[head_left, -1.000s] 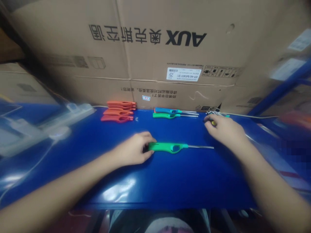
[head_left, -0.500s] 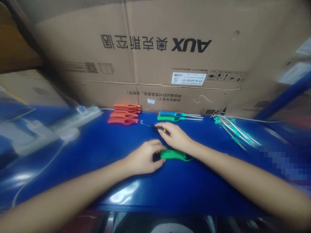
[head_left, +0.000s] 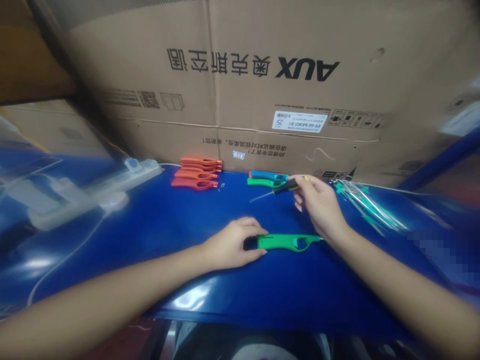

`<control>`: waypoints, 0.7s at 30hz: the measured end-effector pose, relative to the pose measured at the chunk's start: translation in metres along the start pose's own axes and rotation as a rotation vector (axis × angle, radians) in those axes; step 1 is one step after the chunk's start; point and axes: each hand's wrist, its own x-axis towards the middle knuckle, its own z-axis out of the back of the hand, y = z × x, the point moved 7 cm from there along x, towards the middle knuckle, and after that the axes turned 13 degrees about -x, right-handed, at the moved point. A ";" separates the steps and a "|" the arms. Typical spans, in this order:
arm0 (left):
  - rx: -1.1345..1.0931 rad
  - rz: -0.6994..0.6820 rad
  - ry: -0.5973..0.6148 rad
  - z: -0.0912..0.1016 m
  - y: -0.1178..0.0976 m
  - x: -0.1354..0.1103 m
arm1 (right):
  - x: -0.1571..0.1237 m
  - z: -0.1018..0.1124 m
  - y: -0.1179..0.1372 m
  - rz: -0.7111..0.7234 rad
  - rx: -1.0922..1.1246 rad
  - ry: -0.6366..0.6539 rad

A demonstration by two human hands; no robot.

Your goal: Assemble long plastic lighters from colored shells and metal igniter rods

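My left hand [head_left: 236, 243] grips the left end of a green lighter [head_left: 279, 242] with thumb and fingers; the lighter lies across the blue table [head_left: 157, 265]. In my right hand [head_left: 318, 200], raised above the table, is a screwdriver [head_left: 283, 187] with a black and yellow handle, its thin shaft pointing left. Behind that hand lie a blue lighter [head_left: 266, 175] and another green lighter [head_left: 258, 183], their right ends hidden. Several orange lighter handles [head_left: 197, 174] are lined up at the back left, with tiny screws [head_left: 222, 185] beside them.
A large cardboard box [head_left: 232, 95] stands along the table's back edge. Metal rods with green parts [head_left: 369, 205] lie at the back right. On the left are a white power strip [head_left: 93, 195] and its cable [head_left: 67, 260].
My right hand has moved right with the screwdriver, away from the tiny screws, uncovering the green lighter's right end. My left hand still grips the lighter. The view has shifted slightly.
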 end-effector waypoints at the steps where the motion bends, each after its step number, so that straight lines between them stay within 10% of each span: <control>1: -0.006 0.001 0.001 -0.001 0.000 0.000 | -0.002 0.006 -0.004 -0.052 0.090 -0.012; 14: -0.097 0.021 -0.074 0.006 0.001 0.000 | -0.025 0.007 -0.056 -0.473 0.481 0.041; 21: -0.305 0.119 -0.186 0.013 0.013 -0.002 | -0.031 -0.002 -0.049 -0.390 0.496 0.090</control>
